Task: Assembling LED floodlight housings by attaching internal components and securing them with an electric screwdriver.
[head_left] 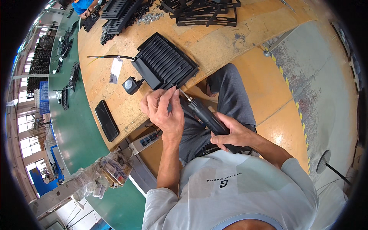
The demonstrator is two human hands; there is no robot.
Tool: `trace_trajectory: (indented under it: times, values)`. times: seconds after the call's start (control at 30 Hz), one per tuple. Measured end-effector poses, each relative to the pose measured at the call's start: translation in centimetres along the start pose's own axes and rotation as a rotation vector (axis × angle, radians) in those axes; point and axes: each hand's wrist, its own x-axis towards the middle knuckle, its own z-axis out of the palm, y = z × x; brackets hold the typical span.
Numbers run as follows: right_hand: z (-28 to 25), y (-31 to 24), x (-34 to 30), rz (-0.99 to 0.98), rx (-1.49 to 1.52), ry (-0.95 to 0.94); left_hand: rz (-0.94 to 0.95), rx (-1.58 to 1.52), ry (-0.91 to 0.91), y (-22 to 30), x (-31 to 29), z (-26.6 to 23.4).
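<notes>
A black finned floodlight housing [164, 63] lies on the wooden workbench [214, 42], near its front edge, with a small black sensor [131, 85] and a black cable [111, 57] attached. My left hand [163, 109] pinches something small at the housing's near corner, just by the driver's bit; what it pinches is hidden. My right hand [232, 134] grips a black electric screwdriver [205, 114], its tip pointing up at that corner.
A black phone [107, 120] lies on the bench at left. Stacked black housings [122, 13], brackets [207, 13] and loose screws [150, 17] sit at the far side. A power strip [143, 142] hangs below the bench. Another person [85, 7] works at the green conveyor [74, 126].
</notes>
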Motion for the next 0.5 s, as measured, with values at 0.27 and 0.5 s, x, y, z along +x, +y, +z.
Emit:
trace_trajectory:
  times: [0.27, 0.5]
  values:
    - [0.2, 0.1, 0.4, -0.034, -0.103, 0.028, -0.081, -0.067, 0.017, -0.9, -0.6, 0.2]
    - [0.3, 1.0, 0.5, -0.069, -0.095, 0.051, -0.073, -0.087, 0.011, -0.6, -0.4, 0.4]
